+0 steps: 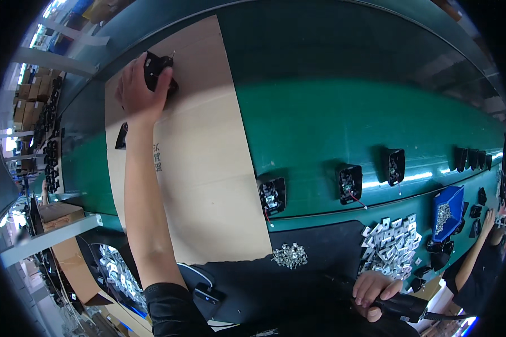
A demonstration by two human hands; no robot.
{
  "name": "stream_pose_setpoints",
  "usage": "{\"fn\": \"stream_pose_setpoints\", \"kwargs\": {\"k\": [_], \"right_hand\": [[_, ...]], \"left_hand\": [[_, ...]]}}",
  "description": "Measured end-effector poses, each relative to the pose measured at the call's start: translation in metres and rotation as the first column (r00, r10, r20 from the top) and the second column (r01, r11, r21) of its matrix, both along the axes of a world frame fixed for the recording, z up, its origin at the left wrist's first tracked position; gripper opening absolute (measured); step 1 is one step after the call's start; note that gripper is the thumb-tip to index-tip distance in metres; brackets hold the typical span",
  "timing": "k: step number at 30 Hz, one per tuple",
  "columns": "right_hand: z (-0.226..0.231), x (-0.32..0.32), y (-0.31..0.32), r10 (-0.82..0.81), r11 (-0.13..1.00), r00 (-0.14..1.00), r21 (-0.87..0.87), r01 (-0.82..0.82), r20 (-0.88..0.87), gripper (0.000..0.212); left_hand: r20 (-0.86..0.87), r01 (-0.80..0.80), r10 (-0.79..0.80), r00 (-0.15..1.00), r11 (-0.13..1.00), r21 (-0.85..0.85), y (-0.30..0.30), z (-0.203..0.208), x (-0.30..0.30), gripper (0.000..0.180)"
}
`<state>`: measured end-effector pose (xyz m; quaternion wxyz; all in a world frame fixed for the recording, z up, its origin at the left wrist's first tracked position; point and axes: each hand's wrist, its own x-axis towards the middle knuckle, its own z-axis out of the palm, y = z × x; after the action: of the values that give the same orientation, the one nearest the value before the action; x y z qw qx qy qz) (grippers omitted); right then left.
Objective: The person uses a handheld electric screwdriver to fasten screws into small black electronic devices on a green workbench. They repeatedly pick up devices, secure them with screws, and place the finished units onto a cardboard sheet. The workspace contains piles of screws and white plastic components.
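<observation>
At the far end of a cardboard sheet (208, 208), my left hand (140, 92) is closed around a black plastic housing (158, 67), its thumb on the near side. Part of a second black piece (121, 136) shows beside my left forearm, which hides the rest. Low on the right, my right hand (373, 292) wraps around a black electric screwdriver (402, 308) with a cable trailing right; its tip is hard to make out. Just beyond that hand lies a heap of small metal plates with holes (392, 244). A small pile of screws (290, 255) rests on the black mat (326, 244).
Open black housings with red wires (273, 196) stand along the green bench (309, 129), with several more (472, 159) farther right. A blue bin (455, 205) holds small metal parts. Another person's arm (475, 253) reaches in at right. Cardboard boxes (76, 269) stand at left.
</observation>
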<state>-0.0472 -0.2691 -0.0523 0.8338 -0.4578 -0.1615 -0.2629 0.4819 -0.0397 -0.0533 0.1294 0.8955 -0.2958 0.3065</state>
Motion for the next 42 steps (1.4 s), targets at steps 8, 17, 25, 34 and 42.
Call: {"fn": "stream_pose_setpoints", "kwargs": {"k": [8, 17, 25, 34, 42], "right_hand": [[0.002, -0.001, -0.003, 0.008, 0.999, 1.000, -0.042, -0.009, -0.029, 0.052], [0.028, 0.018, 0.016, -0.180, 0.977, 0.967, 0.080, 0.197, -0.182, 0.042], [0.023, 0.016, 0.018, -0.202, 0.971, 0.968, 0.095, 0.217, -0.147, 0.042], [0.019, 0.019, 0.019, -0.184, 0.976, 0.979, 0.104, 0.192, -0.083, 0.044], [0.015, 0.013, 0.025, -0.214, 0.968, 0.972, 0.112, 0.225, -0.100, 0.046]], "left_hand": [[-0.430, 0.013, 0.204, 0.880, 0.892, 0.451, -0.059, 0.065, 0.016, 0.025], [-0.258, 0.580, -0.534, 0.805, 0.800, 0.156, -0.049, 0.033, 0.058, 0.017], [-0.277, 0.162, -0.111, 0.954, 0.972, 0.169, 0.053, 0.065, 0.049, 0.019], [-0.619, -0.073, 0.455, 0.641, 0.838, 0.541, 0.098, 0.073, -0.029, 0.075], [-0.397, -0.418, 0.546, 0.738, 0.831, 0.367, 0.130, 0.037, 0.025, 0.056]]}}
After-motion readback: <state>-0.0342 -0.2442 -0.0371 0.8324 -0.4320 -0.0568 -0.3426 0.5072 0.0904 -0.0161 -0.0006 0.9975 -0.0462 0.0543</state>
